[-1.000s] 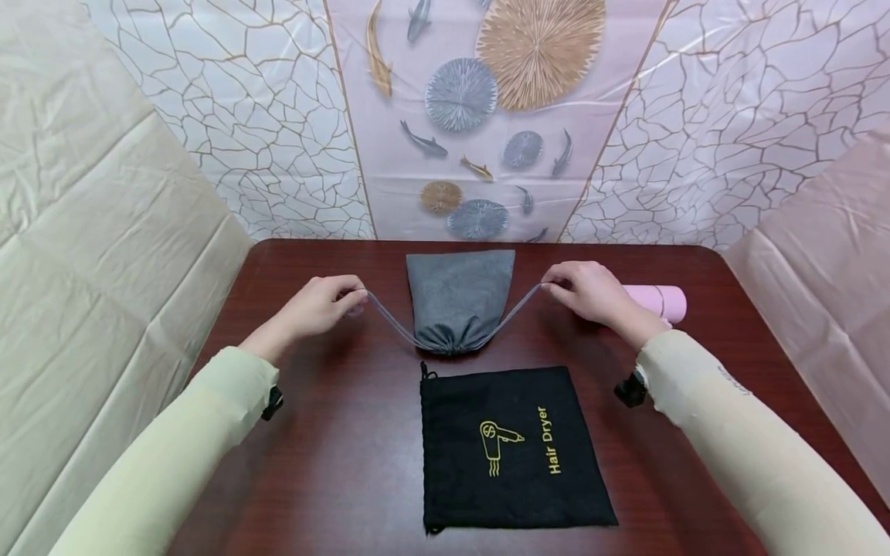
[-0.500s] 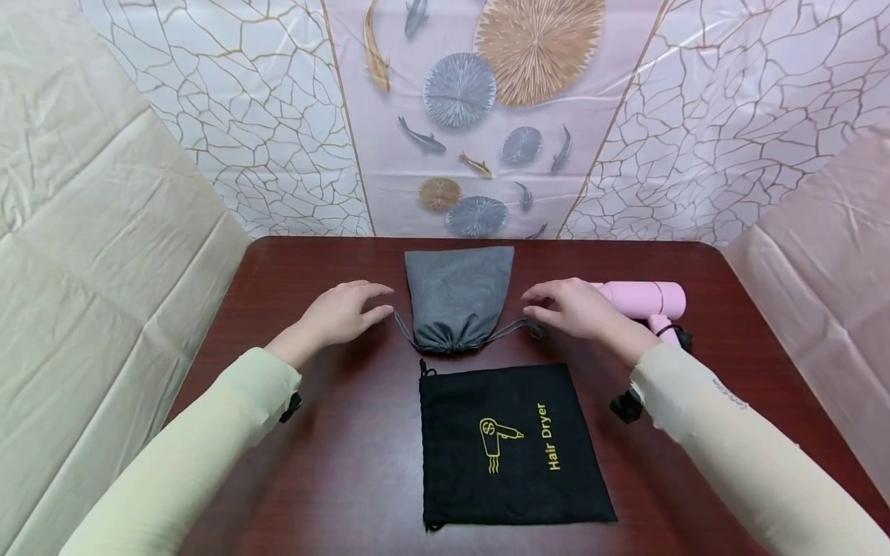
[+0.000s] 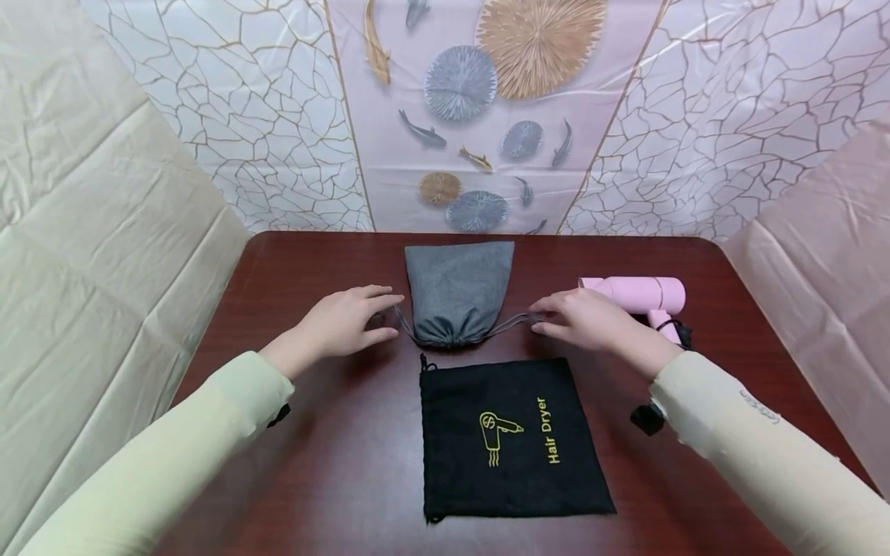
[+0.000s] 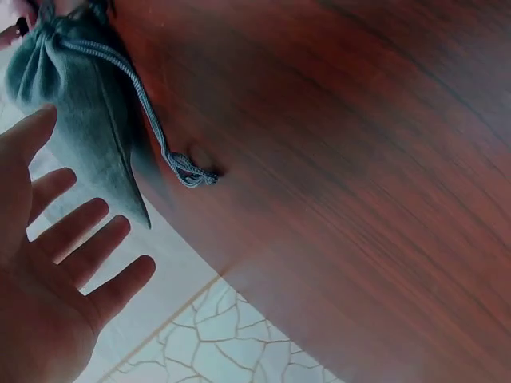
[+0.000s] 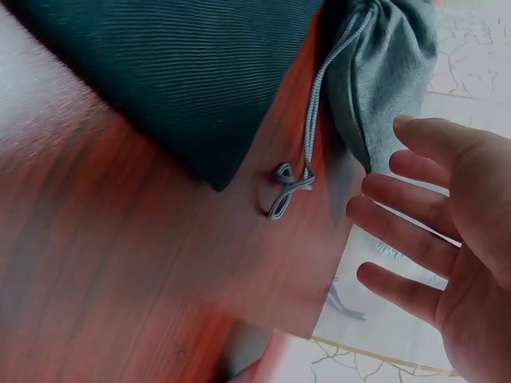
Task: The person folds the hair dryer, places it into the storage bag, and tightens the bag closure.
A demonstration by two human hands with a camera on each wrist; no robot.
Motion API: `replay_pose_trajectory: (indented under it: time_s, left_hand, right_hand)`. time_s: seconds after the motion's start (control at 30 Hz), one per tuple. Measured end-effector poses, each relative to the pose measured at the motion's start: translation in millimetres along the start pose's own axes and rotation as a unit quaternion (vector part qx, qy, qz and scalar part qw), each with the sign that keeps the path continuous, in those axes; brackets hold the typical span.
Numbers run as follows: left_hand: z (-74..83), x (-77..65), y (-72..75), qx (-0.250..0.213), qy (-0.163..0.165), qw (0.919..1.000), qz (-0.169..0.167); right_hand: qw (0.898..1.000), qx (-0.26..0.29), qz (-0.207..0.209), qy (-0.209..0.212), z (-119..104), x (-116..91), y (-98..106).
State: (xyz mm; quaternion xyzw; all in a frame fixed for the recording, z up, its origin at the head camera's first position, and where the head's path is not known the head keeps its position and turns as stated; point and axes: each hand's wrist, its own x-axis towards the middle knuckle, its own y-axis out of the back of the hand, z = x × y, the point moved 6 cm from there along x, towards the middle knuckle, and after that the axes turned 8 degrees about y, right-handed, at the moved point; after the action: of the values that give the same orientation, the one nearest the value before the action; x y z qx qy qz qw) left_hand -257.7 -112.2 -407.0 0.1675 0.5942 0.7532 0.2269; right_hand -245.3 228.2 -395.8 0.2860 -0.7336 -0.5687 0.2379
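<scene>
A grey drawstring pouch (image 3: 459, 289) lies toward the back of the table, its gathered mouth facing me. My left hand (image 3: 344, 320) hovers just left of it with fingers spread, holding nothing. To its right, my right hand (image 3: 584, 318) is likewise empty, fingers loosely extended. In the left wrist view, one cord (image 4: 144, 100) trails from the pouch and ends in a knotted loop on the tabletop, apart from the fingers. The right wrist view has the other cord (image 5: 310, 120) lying loose, also knotted at its end.
In front of the pouch lies a flat black drawstring bag (image 3: 514, 483) printed "Hair Dryer" in yellow. A pink hair dryer (image 3: 643, 293) with a black cord rests at the right, behind my right hand. Patterned cloth walls (image 3: 278, 154) rise around the table (image 3: 327, 463).
Both hands have let go of the drawstrings, which were pulled out sideways and now lie slack. The hands came inward and lower, then the right shifted slightly outward. The pouch stays put.
</scene>
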Motion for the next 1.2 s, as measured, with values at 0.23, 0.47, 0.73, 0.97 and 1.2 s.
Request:
replay_pose_trajectory:
  time_s: [0.23,0.47,0.73,0.97,1.2]
  left_hand:
    - [16.4,-13.5,1.8,0.063,-0.062,0.9961,0.005]
    - [27.5,-22.5,5.9,0.095,-0.090,0.9913,0.016]
    - [20.9,-29.4,9.2,0.088,-0.088,0.9918,0.030]
    - [16.1,-32.3,7.6,0.083,-0.082,0.9925,0.038]
    - [16.0,-35.8,0.3,0.066,-0.086,0.9931,0.045]
  right_hand:
    - [1.000,-0.023,0.002,-0.006,0.9,-21.2,2.4]
    - [0.998,-0.042,0.022,-0.047,9.8,-53.2,11.1]
    - [0.990,-0.061,0.061,-0.108,33.7,-96.6,20.9]
    - [0.979,-0.056,0.125,-0.154,59.5,-135.9,19.3]
    - [0.972,-0.035,0.158,-0.173,79.6,-162.5,9.8]
